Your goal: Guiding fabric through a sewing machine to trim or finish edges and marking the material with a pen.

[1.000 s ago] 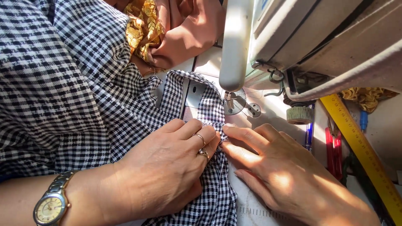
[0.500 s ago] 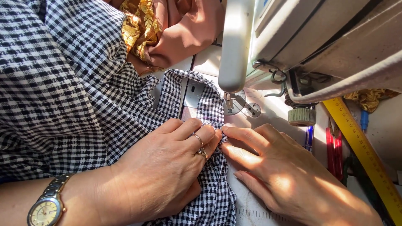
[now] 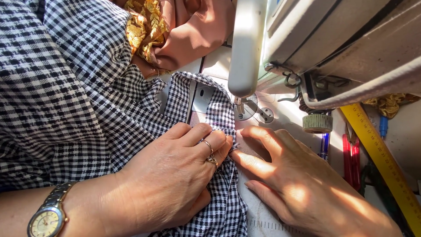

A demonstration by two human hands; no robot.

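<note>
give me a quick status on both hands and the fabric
Left hand flat on checked fabric. Right hand beside it, fingertips at fabric edge. Sewing machine just ahead.

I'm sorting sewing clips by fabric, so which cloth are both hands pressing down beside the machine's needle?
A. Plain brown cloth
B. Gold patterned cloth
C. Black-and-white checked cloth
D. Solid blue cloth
C: the left hand and right hand both lie flat on the black-and-white checked cloth, while the brown cloth and gold patterned cloth sit untouched behind.
</note>
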